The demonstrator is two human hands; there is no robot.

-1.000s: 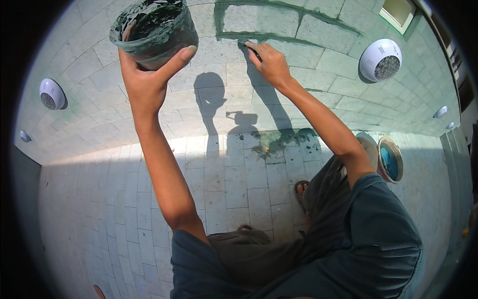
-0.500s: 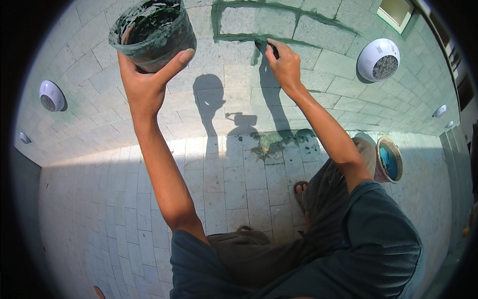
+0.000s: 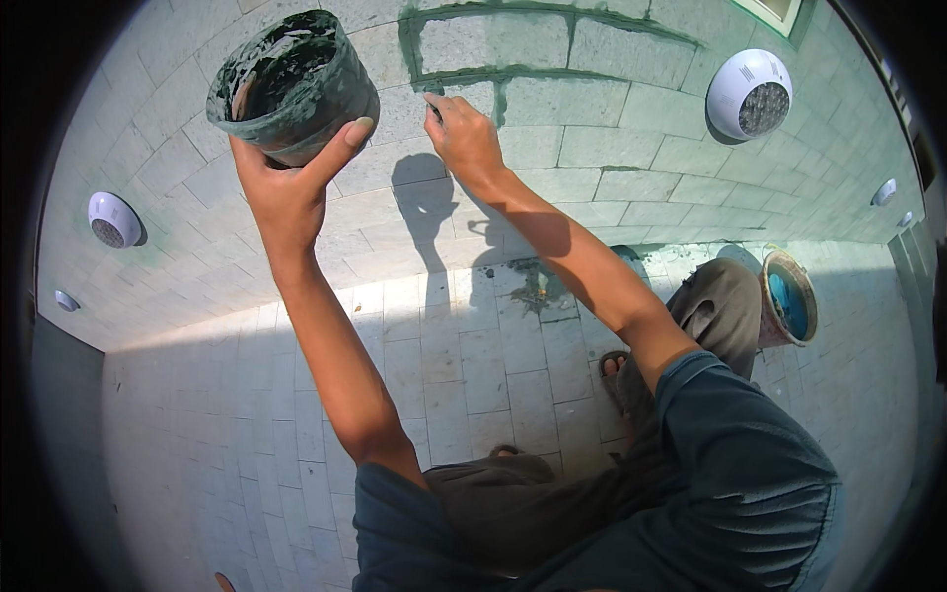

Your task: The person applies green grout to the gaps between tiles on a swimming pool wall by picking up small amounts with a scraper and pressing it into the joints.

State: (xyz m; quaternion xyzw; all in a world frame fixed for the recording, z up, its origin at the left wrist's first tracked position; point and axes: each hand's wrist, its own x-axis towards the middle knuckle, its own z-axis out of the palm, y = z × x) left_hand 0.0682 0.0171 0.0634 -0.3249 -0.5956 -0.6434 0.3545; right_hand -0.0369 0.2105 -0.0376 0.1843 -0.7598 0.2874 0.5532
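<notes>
My left hand (image 3: 296, 183) grips a flexible, dark, smeared tub (image 3: 340, 104) from below, thumb along its side. Dark green grout (image 3: 286, 61) coats the inside of this tub, and a tan edge of something shows within. To its right, my right hand (image 3: 469, 143) is closed in a pinch at the tiled wall (image 3: 543, 104), fingertips just below a grouted joint. Whatever it pinches is small, dark and mostly hidden by the fingers. Wet dark green grout lines (image 3: 493, 72) run along the joints above and beside this hand.
Round white lamps (image 3: 730, 94) stick out from the wall on both sides. A dirty bucket (image 3: 809, 301) with something blue inside stands at right by my knee. Dark green splashes (image 3: 538, 286) mark the tiled floor at the wall's foot. A pale-framed opening (image 3: 774, 12) sits top right.
My right hand has moved left along the wall, closer to the tub, leaving a short vertical grout streak in view. The tub stays in my left hand, slightly lower in the picture.
</notes>
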